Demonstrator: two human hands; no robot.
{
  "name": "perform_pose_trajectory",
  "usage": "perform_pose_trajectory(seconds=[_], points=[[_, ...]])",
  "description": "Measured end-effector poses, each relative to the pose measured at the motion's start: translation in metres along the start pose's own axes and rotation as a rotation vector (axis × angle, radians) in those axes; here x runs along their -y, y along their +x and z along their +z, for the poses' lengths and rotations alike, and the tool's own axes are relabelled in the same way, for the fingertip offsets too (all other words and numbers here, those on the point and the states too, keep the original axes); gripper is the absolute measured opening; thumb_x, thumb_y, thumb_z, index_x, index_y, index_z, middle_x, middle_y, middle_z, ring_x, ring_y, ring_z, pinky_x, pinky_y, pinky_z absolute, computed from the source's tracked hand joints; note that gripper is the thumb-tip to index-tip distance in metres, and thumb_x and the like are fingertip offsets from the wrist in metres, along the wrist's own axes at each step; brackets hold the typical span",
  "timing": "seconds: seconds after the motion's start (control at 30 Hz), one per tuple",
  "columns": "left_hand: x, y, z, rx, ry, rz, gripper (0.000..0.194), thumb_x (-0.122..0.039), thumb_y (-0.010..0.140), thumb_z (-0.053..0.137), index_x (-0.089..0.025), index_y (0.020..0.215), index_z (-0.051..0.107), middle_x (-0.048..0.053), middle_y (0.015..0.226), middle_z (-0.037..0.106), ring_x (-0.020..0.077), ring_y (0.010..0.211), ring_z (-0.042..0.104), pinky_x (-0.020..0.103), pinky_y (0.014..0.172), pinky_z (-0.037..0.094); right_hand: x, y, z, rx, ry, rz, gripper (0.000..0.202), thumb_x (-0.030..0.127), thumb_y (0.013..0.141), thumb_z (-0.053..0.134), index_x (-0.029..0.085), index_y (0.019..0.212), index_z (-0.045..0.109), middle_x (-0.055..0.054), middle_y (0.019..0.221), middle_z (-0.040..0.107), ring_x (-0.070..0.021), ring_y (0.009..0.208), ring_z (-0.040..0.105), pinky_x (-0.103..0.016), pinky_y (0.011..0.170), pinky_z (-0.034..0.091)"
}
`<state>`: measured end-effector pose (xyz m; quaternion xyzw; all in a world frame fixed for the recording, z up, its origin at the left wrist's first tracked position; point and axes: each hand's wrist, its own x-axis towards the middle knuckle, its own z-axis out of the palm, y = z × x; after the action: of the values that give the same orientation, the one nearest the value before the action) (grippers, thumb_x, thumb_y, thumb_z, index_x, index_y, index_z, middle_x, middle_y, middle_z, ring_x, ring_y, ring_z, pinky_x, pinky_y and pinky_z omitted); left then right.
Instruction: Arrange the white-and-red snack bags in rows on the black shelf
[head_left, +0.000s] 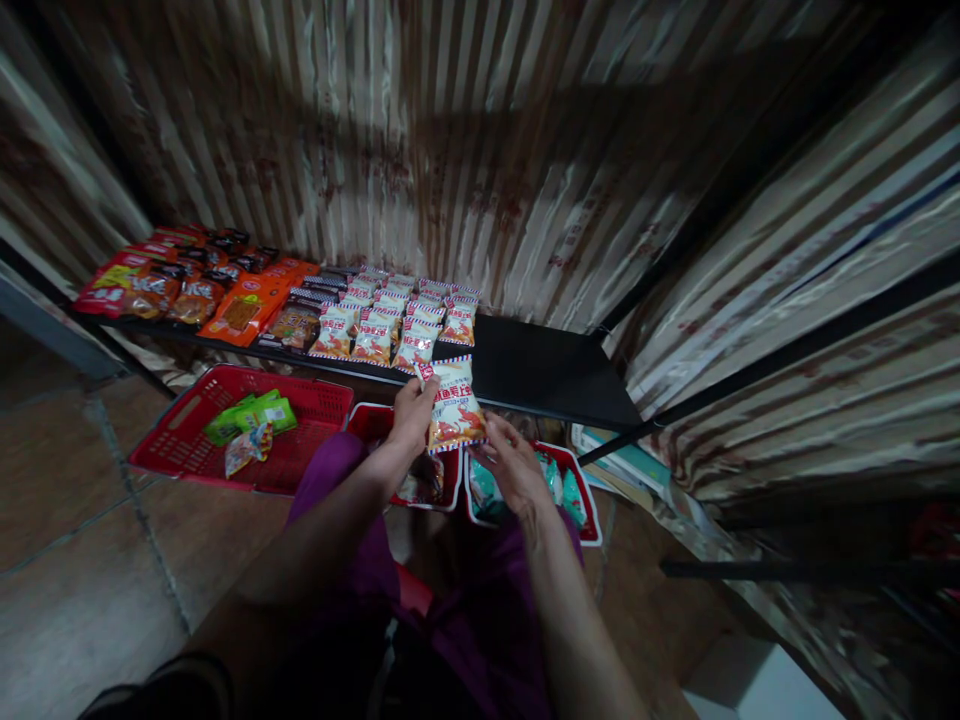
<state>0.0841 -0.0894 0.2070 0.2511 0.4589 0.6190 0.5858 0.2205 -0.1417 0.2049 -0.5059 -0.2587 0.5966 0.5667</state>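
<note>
A white and orange snack bag point(454, 405) is held up in front of the black shelf point(551, 370). My left hand point(414, 412) grips its left edge, thumb on the front. At its lower right edge, the fingers of my right hand point(512, 460) are closed on the bag. Several matching bags point(373, 336) lie in rows on the shelf, just behind and left of the held one. Left of those rows are dark brown packets point(292, 322), orange packets point(244, 308) and red packets point(112, 285).
Under the shelf, a red basket point(315, 400) holds green packets point(262, 415) and a colourful one. A smaller red basket point(448, 485) and another with teal packets point(571, 495) stand near my knees. Black metal posts and a corrugated wall point(450, 130) surround the shelf.
</note>
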Motion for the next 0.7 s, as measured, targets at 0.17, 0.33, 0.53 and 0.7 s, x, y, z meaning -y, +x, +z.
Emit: perform_pose_trajectory(seconds=[0.17,0.33,0.53,0.7], points=[[0.005,0.003,0.005,0.007,-0.001,0.008,0.036,-0.047,0.061,0.070,-0.016,0.069,0.052,-0.005,0.056,0.053,0.0089,0.050,0.049,0.022,0.052,0.043,-0.023,-0.012,0.002,0.004,0.076,0.002,0.036,0.029,0.049,0.085,0.020,0.077,0.062,0.003,0.068,0.068,-0.0099,0.060,0.063,-0.023,0.061,0.054],[0.006,0.003,0.005,0.023,-0.038,-0.010,0.033,-0.043,0.062,0.069,-0.015,0.074,0.056,-0.003,0.057,0.055,0.0095,0.050,0.049,0.023,0.052,0.043,-0.023,-0.013,0.006,-0.047,0.139,-0.027,0.037,0.024,0.046,0.085,0.019,0.072,0.060,0.006,0.058,0.063,-0.0071,0.050,0.058,-0.018,0.054,0.051],[0.005,0.006,0.003,0.019,0.063,0.006,0.022,-0.034,0.066,0.066,-0.015,0.071,0.056,-0.003,0.058,0.054,0.0089,0.049,0.048,0.022,0.052,0.040,-0.026,-0.019,0.006,-0.079,0.140,-0.066,0.036,0.025,0.049,0.082,0.021,0.076,0.058,0.008,0.058,0.062,-0.0075,0.050,0.058,-0.019,0.054,0.051],[0.001,0.007,0.000,-0.010,0.127,0.075,0.038,-0.018,0.064,0.067,-0.019,0.101,0.058,0.000,0.077,0.062,0.0128,0.067,0.058,0.025,0.065,0.045,-0.033,-0.019,0.002,-0.148,0.054,-0.200,0.037,0.029,0.053,0.078,0.024,0.085,0.060,0.006,0.070,0.066,-0.0098,0.058,0.060,-0.022,0.058,0.051]])
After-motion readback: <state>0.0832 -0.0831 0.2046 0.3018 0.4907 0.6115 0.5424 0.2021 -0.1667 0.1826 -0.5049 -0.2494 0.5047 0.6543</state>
